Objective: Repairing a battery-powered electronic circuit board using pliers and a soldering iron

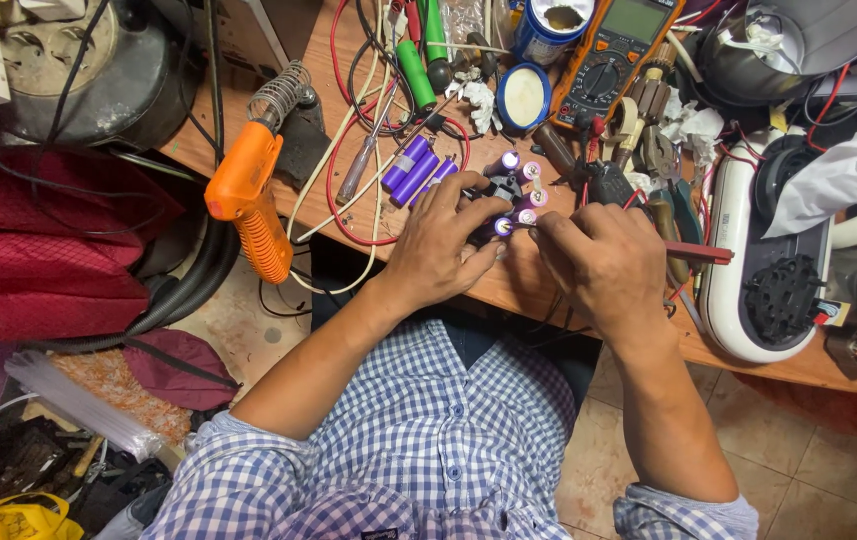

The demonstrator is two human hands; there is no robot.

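My left hand [440,245] rests on a cluster of purple cylindrical battery cells [514,205] held in a black frame on the wooden bench [538,285], its fingers gripping the pack from the left. My right hand [603,262] is closed around a thin tool with a dark red handle [700,252], its tip touching the white end of one cell. Several loose purple cells [411,170] lie just behind my left hand.
An orange glue gun [248,195] lies at the bench's left edge. A multimeter [613,55], a screwdriver [360,165], red and white wires, a blue tin lid [523,97] and a white appliance housing [763,270] crowd the bench. Red cloth lies at left.
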